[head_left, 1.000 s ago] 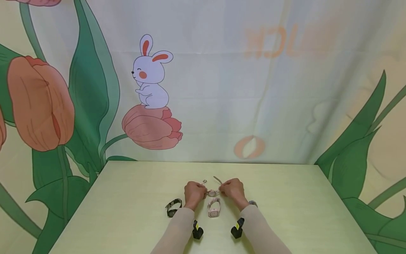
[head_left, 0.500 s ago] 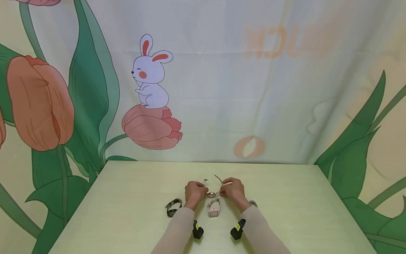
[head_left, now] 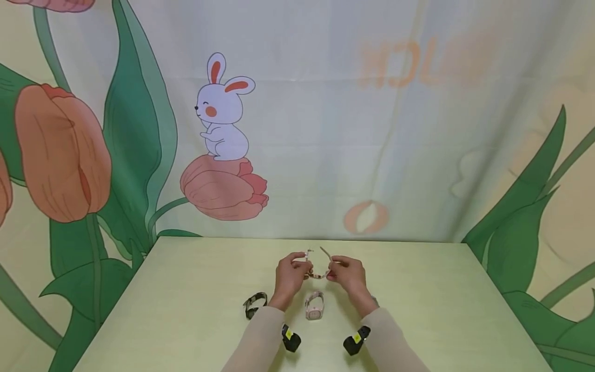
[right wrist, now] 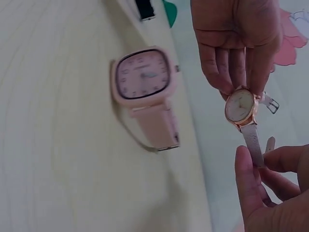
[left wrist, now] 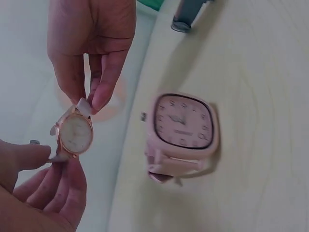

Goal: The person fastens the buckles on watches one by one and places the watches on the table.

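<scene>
Both hands hold up a small wristwatch [head_left: 318, 276] with a round pale dial, a rose-gold case and an unfastened light strap. Thumb and fingers of my left hand [head_left: 292, 274] pinch it beside the case [left wrist: 75, 134], on the buckle side. My right hand [head_left: 349, 274] pinches the other strap half [right wrist: 252, 142], whose loose end points up. Below the hands a pink square-faced watch [head_left: 314, 306] stands on the table, its strap looped. Left of it, beside the left forearm, lies a black watch [head_left: 254, 305].
A dark strap end [left wrist: 187, 15] shows at the top of the left wrist view; a small object [head_left: 374, 298] is mostly hidden behind the right wrist. The pale table [head_left: 418, 310] meets a printed curtain [head_left: 316, 155]. Black cameras [head_left: 292, 340] sit on both wrists.
Both hands have lifted the rose-gold watch higher off the table and slightly away from me. Its dial has tipped, so its edge shows. The pink and black watches stay put.
</scene>
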The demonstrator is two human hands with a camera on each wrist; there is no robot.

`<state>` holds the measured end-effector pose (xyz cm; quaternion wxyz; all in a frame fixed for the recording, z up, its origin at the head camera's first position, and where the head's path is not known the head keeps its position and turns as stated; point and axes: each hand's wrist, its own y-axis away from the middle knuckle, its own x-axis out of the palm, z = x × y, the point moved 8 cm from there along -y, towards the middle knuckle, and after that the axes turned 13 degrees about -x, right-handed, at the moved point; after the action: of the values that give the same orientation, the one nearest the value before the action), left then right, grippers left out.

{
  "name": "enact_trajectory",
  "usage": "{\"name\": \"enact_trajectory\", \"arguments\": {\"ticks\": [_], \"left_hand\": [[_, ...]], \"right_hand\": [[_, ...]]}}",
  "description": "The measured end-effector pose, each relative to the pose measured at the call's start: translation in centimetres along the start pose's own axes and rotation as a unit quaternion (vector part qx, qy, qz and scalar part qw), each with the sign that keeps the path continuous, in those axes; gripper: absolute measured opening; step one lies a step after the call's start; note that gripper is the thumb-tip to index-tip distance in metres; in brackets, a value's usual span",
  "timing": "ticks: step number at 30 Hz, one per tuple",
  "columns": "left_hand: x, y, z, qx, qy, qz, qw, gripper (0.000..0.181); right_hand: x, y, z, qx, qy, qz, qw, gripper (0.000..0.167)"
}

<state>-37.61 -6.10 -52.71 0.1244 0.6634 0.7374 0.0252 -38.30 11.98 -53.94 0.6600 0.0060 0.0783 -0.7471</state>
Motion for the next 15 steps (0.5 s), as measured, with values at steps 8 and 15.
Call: {"name": "enact_trajectory", "arguments": {"ticks": [8, 15], "left_hand": [[-0.2, 1.2, -2.6, 0.027, 0.020, 0.014, 0.9993, 0.028], [-0.5, 3.0, -4.3, 0.035, 0.032, 0.023, 0.9986, 0.027]], "right_hand": [[-0.7, 0.6, 2.9, -0.014, -0.030, 0.007, 0.9994, 0.028], [-1.2, 1.7, 5.1, -0.041, -0.051, 0.017, 0.9977, 0.025]]}}
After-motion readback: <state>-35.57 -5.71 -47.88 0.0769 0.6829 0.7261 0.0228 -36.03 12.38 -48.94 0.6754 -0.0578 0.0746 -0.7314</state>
